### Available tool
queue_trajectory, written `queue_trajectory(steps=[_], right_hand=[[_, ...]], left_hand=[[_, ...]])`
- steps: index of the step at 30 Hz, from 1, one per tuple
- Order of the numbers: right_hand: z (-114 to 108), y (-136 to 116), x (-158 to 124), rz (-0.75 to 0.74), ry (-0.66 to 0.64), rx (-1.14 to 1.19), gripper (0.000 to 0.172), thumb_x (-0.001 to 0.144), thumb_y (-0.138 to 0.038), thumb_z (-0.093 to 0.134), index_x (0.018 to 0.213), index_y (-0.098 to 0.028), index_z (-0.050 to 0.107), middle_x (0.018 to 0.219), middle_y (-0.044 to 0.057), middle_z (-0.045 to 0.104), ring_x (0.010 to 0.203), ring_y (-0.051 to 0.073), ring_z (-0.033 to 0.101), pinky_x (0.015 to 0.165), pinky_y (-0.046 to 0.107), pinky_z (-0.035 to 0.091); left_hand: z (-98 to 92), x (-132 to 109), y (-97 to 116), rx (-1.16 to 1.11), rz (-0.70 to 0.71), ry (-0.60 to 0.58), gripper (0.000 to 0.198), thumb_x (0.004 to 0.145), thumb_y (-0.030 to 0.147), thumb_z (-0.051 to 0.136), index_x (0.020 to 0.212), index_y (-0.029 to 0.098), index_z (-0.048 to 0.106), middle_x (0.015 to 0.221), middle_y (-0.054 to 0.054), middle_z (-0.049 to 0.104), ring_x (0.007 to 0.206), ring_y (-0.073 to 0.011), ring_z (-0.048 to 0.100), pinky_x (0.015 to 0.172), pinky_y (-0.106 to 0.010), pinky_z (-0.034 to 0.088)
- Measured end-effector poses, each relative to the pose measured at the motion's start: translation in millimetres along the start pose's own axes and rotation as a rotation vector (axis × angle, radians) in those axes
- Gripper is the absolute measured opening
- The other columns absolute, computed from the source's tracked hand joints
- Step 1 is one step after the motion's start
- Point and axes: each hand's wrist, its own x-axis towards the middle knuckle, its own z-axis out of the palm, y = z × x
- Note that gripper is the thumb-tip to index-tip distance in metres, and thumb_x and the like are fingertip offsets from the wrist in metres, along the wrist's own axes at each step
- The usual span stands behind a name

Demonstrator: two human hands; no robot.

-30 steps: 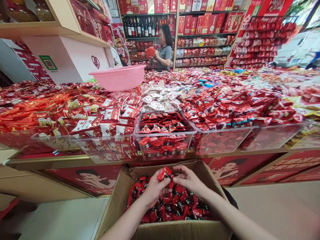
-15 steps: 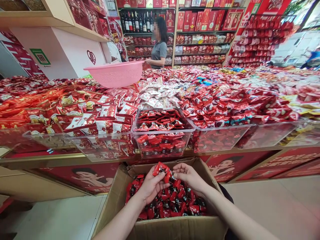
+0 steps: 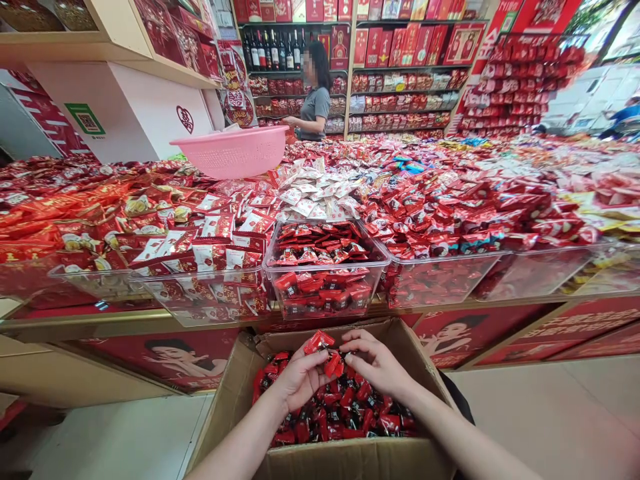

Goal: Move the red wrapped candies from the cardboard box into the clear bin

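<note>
Over an open cardboard box point(image 3: 360, 463), my left hand point(image 3: 299, 381) is closed on small red wrapped candies point(image 3: 319, 342), its thumb pressing on top. My right hand point(image 3: 379, 363) comes in from the other side, fingers bent and pinching at a candy point(image 3: 334, 365) between the two hands. Exactly how much each hand holds is partly hidden by the fingers. Beneath them the box holds many red and black wrapped candies point(image 3: 345, 420). Just beyond the box, a clear plastic bin point(image 3: 327, 267) holds similar red packets.
More clear bins of packets line the counter edge point(image 3: 200, 320), with candy heaped behind. A pink plastic basket point(image 3: 235, 153) rests on the heap at left. Farther back, a person in a grey shirt point(image 3: 315, 110) stands before shelves of bottles and red boxes.
My right-hand fingers have drawn together against the candies, and the candies in my left hand have shifted slightly. The hands stay over the box. The view has tilted slightly.
</note>
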Motion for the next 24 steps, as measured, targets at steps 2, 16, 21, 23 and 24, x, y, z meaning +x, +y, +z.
queue_trajectory(steps=[2, 16, 21, 23, 24], right_hand=[[3, 6, 2, 0.217, 0.019, 0.104, 0.025, 0.072, -0.035, 0.047, 0.09, -0.019, 0.055, 0.095, 0.007, 0.054, 0.082, 0.017, 0.053, 0.069, 0.03, 0.045], [-112, -171, 42, -0.39, 0.3, -0.584, 0.02, 0.076, -0.023, 0.045, 0.093, -0.021, 0.056, 0.087, 0.001, 0.061, 0.078, 0.013, 0.056, 0.071, 0.024, 0.042], [-120, -173, 107, -0.276, -0.109, -0.968, 0.018, 0.067, -0.017, 0.048, 0.075, -0.02, 0.064, 0.067, -0.003, 0.062, 0.064, 0.011, 0.056, 0.061, 0.022, 0.04], [-117, -165, 122, -0.211, -0.269, -1.014, 0.017, 0.062, -0.016, 0.051, 0.071, -0.02, 0.065, 0.063, -0.003, 0.062, 0.058, 0.01, 0.055, 0.055, 0.02, 0.039], [-116, -161, 126, -0.18, -0.32, -1.031, 0.017, 0.061, -0.015, 0.052, 0.07, -0.02, 0.065, 0.061, -0.003, 0.062, 0.055, 0.009, 0.054, 0.052, 0.019, 0.038]], left_hand=[[6.2, -4, -2, 0.079, 0.076, -0.008, 0.024, 0.068, 0.011, 0.058, 0.089, 0.018, 0.051, 0.083, -0.003, 0.064, 0.076, -0.0157, 0.06, 0.07, -0.031, 0.046], [-1.1, 1, -2, 0.102, 0.079, 0.113, 0.025, 0.065, 0.017, 0.061, 0.088, 0.019, 0.051, 0.083, -0.002, 0.063, 0.07, -0.0168, 0.062, 0.061, -0.026, 0.046], [-2.0, 0, -1, 0.121, 0.099, 0.144, 0.032, 0.065, 0.02, 0.062, 0.094, 0.02, 0.05, 0.085, -0.002, 0.063, 0.069, -0.0158, 0.062, 0.056, -0.023, 0.045], [-3.0, -1, 0, 0.128, 0.105, 0.155, 0.032, 0.064, 0.02, 0.062, 0.094, 0.021, 0.049, 0.085, -0.002, 0.063, 0.069, -0.0159, 0.062, 0.055, -0.022, 0.045], [-3.4, -1, 0, 0.131, 0.106, 0.159, 0.032, 0.064, 0.02, 0.063, 0.093, 0.021, 0.049, 0.085, -0.002, 0.063, 0.069, -0.0155, 0.062, 0.055, -0.022, 0.045]])
